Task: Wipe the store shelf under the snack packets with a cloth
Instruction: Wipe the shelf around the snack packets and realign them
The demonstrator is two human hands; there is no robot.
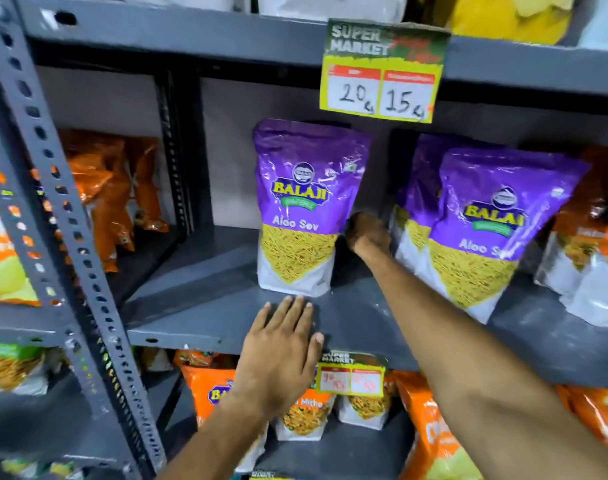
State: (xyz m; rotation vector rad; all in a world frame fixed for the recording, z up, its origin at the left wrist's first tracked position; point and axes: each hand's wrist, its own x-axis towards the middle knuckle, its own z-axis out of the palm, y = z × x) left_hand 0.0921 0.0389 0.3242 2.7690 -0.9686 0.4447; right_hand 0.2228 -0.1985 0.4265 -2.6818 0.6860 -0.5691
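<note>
Two purple "BALAJI Aloo Sev" packets [299, 216]; price tag [382, 88] "20", "15".

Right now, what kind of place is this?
Most likely a supermarket aisle: a Super Market price tag hangs over grey metal shelving stocked with Balaji Aloo Sev packets.

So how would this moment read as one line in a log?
left hand flat on shelf edge | right hand reaching back between purple packets | cloth not visible
</note>
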